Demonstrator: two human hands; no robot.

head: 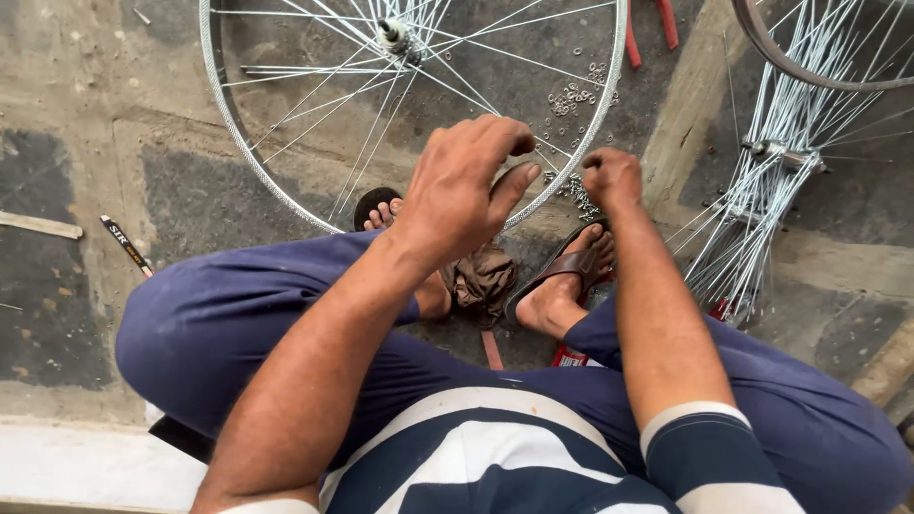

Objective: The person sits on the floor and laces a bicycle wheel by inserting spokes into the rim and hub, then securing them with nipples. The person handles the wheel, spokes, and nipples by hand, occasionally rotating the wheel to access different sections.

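Note:
A silver bicycle wheel rim (228, 133) with thin spokes and a hub (392, 36) lies on the ground in front of me. My left hand (466, 181) hovers over the rim's near edge, fingers bent and thumb out; whether it pinches a spoke I cannot tell. My right hand (611, 177) is closed into a loose fist beside the rim, just above a small heap of metal spoke nipples (579, 190). Whether it holds one is hidden. More nipples (574, 98) lie scattered inside the wheel.
A bundle of loose spokes on a second hub (762, 205) lies at the right, under another rim (809, 67). A brown rag (481, 278) sits between my sandalled feet. Red tool handles (650, 29) lie at the top, a small tool (126, 242) at the left.

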